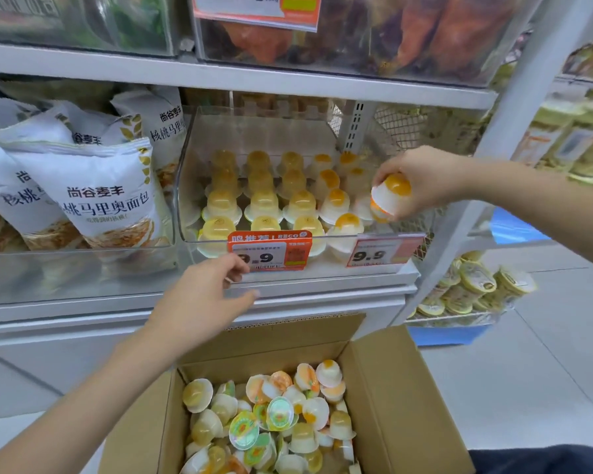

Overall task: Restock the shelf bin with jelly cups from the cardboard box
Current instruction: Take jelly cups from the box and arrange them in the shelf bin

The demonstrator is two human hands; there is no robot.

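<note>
Right hand held a jelly cup at the bin's right edge.

The right hand gripped one jelly cup, tilted with its dome up and left, just beside the right-hand column in the shelf bin. The left hand hovered loosely curled and empty over the cardboard box, nearer to the cups inside.

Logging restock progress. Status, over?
Right hand holds a jelly cup at the bin's right end. Left hand empty by the price tag. Box still holds cups. Nothing blocking.
</note>
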